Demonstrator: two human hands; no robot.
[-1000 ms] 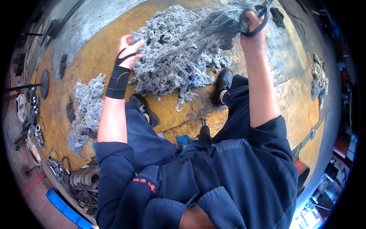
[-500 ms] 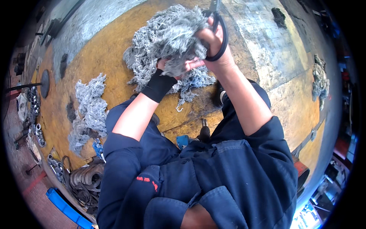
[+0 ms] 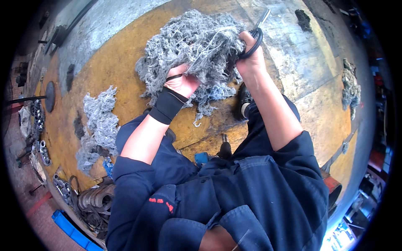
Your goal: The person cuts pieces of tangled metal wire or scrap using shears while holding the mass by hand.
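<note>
A big tangled heap of grey yarn waste (image 3: 180,42) lies ahead of me, with some bluish strands at its near edge. My left hand (image 3: 183,82), in a black wrist wrap (image 3: 168,105), closes on the near side of a tuft, its fingertips partly buried in the strands. My right hand (image 3: 250,58) holds scissors (image 3: 257,45) by their black loop handles, the blades pointing up and away to the right. Its fingers also press against the yarn, and loose strands stretch between the two hands. Part of the right fingers is hidden by the handle and the yarn.
A smaller grey yarn pile (image 3: 100,119) lies at the left, another clump (image 3: 351,90) at the far right. A dark tuft (image 3: 303,20) rests on the stained yellow floor sheet (image 3: 125,54). Coiled metal parts (image 3: 96,196) and a blue bar (image 3: 73,230) sit lower left.
The lifted wad has come down against the heap, and its strands are spread. My hands have moved apart, the right one outward with the scissors, whose blades now tilt further right.
</note>
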